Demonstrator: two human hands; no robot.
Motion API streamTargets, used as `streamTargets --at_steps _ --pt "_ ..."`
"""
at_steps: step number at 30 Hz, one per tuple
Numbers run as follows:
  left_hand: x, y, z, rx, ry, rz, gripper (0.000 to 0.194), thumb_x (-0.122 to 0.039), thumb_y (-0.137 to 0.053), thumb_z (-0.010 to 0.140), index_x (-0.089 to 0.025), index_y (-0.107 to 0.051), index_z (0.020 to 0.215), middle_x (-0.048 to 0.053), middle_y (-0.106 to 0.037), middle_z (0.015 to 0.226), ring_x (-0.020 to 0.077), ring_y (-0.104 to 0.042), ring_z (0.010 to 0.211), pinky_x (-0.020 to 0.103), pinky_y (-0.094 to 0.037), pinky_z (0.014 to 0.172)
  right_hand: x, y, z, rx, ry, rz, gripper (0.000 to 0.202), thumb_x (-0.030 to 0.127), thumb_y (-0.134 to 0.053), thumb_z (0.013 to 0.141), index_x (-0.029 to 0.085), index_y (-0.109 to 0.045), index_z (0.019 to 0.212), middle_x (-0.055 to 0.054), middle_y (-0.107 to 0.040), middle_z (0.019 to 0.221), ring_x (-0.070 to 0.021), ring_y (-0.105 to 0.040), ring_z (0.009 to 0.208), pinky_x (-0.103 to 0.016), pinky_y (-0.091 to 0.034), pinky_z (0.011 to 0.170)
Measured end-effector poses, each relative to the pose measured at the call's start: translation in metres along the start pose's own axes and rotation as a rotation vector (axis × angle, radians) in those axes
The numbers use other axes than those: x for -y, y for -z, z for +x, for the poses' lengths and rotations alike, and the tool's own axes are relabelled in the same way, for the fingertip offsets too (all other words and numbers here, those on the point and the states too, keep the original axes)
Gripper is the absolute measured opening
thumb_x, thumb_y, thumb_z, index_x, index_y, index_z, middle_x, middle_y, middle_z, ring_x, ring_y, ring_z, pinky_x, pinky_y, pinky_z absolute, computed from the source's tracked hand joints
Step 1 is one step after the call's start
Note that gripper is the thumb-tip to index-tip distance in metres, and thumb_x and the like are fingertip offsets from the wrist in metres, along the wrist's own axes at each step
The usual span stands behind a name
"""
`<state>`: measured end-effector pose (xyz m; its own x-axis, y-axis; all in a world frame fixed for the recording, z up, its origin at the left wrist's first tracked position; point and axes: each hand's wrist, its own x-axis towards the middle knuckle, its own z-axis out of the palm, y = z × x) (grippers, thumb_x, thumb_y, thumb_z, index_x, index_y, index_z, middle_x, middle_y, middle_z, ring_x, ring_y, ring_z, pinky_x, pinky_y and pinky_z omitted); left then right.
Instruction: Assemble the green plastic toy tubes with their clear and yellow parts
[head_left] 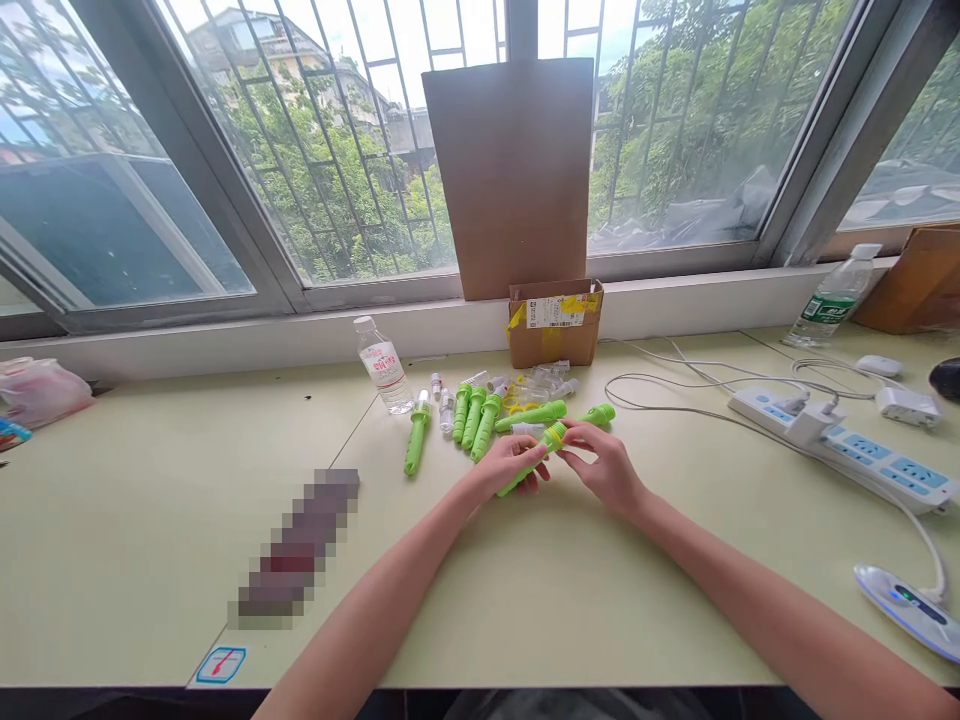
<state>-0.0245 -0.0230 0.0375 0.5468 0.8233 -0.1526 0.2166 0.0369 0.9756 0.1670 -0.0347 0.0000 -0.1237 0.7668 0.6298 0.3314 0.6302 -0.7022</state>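
Fingers of the left hand [506, 465] were wrapped around a green tube [553, 438], whose yellow-banded end pointed toward 1 o'clock; those of the right hand [607, 468] pinched narrowly at that end. Whether a separate small piece sat between them, I could not tell.

A loose left hold could have let the tube spin or slip, and a sideways push from the right could have tipped it off line. Three grouped tubes [471, 420] lay near at 10 o'clock, another tube [534, 416] just beyond at 12, and one more [598, 416] at 2; being round, they might have rolled on the bench [637, 600] if a knuckle had caught them.

Left forearm slanted in from about 7 o'clock, right from about 4, the hands meeting low over the bench with the right wrist bent inward.
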Motion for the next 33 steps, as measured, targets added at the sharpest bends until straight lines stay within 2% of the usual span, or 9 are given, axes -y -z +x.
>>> streamTargets --at_steps 4,8,11,16,20,24,27,30,33 --pt "-0.0010 0.0005 0.0006 -0.032 0.021 0.075 0.045 -0.060 -0.056 0.078 -0.016 -0.051 0.081 0.001 -0.063 0.067 0.0043 -0.043 0.037 0.018 -0.029 0.035 -0.0013 -0.0008 0.0003 0.005 0.004 0.003 0.014 0.035 -0.060 0.085 0.022 -0.062 0.088 -0.010 -0.068 0.104 -0.0272 -0.061 0.111 -0.043 -0.059 0.083" --pt "0.0003 -0.0011 0.0008 -0.077 0.010 0.058 0.044 -0.051 -0.070 0.070 -0.020 -0.045 0.089 -0.004 -0.062 0.062 0.0053 -0.042 0.035 0.017 -0.026 0.033 0.0005 -0.0014 0.0005 0.008 0.012 -0.009 0.011 0.032 -0.059 0.086 0.022 -0.062 0.088 -0.010 -0.068 0.105 -0.0274 -0.061 0.111 -0.043 -0.058 0.083" --pt "0.0025 -0.0029 0.0015 -0.079 0.003 0.002 0.044 -0.049 -0.071 0.070 -0.021 -0.041 0.086 -0.002 -0.065 0.064 0.0068 -0.047 0.036 0.017 -0.031 0.034 0.0009 -0.0008 0.0002 0.012 0.014 -0.022 0.010 0.030 -0.059 0.085 0.021 -0.061 0.089 -0.011 -0.067 0.108 -0.0268 -0.062 0.110 -0.042 -0.058 0.084" --pt "0.0048 -0.0017 0.0019 -0.039 0.010 -0.073 0.043 -0.055 -0.066 0.073 -0.019 -0.043 0.077 0.006 -0.069 0.077 0.0129 -0.061 0.050 0.020 -0.041 0.040 0.0016 -0.0001 -0.0005 0.019 0.002 -0.018 0.011 0.030 -0.060 0.084 0.022 -0.060 0.091 -0.010 -0.066 0.108 -0.0259 -0.062 0.109 -0.042 -0.058 0.085" --pt "0.0049 0.0032 0.0016 0.035 0.014 -0.088 0.046 -0.060 -0.060 0.076 -0.016 -0.051 0.081 0.008 -0.069 0.080 0.0140 -0.063 0.053 0.023 -0.047 0.045 0.0018 0.0002 -0.0005 0.030 0.014 -0.029 0.007 0.028 -0.060 0.085 0.022 -0.061 0.089 -0.009 -0.068 0.103 -0.0270 -0.061 0.111 -0.042 -0.058 0.084" --pt "0.0048 0.0058 0.0027 0.086 0.014 -0.074 0.050 -0.064 -0.053 0.079 -0.014 -0.054 0.087 0.006 -0.066 0.074 0.0124 -0.061 0.051 0.023 -0.047 0.047 -0.0001 0.0010 -0.0004 0.035 0.023 -0.044 0.006 0.026 -0.060 0.085 0.022 -0.062 0.089 -0.008 -0.069 0.101 -0.0272 -0.060 0.113 -0.043 -0.056 0.087" --pt "0.0029 0.0054 0.0030 0.098 0.027 -0.045 0.051 -0.065 -0.048 0.082 -0.014 -0.054 0.087 0.002 -0.061 0.066 0.0098 -0.056 0.046 0.021 -0.043 0.045 -0.0014 0.0013 -0.0003 0.027 0.019 -0.045 0.007 0.025 -0.061 0.084 0.022 -0.063 0.091 -0.008 -0.069 0.102 -0.0268 -0.062 0.109 -0.044 -0.056 0.087" --pt "-0.0004 0.0040 0.0015 0.080 0.029 0.009 0.051 -0.065 -0.042 0.084 -0.015 -0.053 0.084 -0.003 -0.054 0.058 0.0063 -0.046 0.039 0.018 -0.034 0.037 -0.0009 0.0008 -0.0003 0.035 0.029 -0.046 0.009 0.023 -0.061 0.083 0.023 -0.063 0.092 -0.007 -0.069 0.102 -0.0269 -0.061 0.111 -0.044 -0.056 0.088" --pt "-0.0026 0.0025 -0.0008 0.018 0.029 0.069 0.045 -0.062 -0.052 0.080 -0.018 -0.049 0.091 -0.007 -0.049 0.054 0.0051 -0.039 0.036 0.018 -0.027 0.034 0.0010 -0.0004 -0.0004 0.052 0.044 -0.044 0.014 0.020 -0.062 0.081 0.023 -0.061 0.094 -0.008 -0.068 0.105 -0.0272 -0.058 0.115 -0.043 -0.057 0.087"
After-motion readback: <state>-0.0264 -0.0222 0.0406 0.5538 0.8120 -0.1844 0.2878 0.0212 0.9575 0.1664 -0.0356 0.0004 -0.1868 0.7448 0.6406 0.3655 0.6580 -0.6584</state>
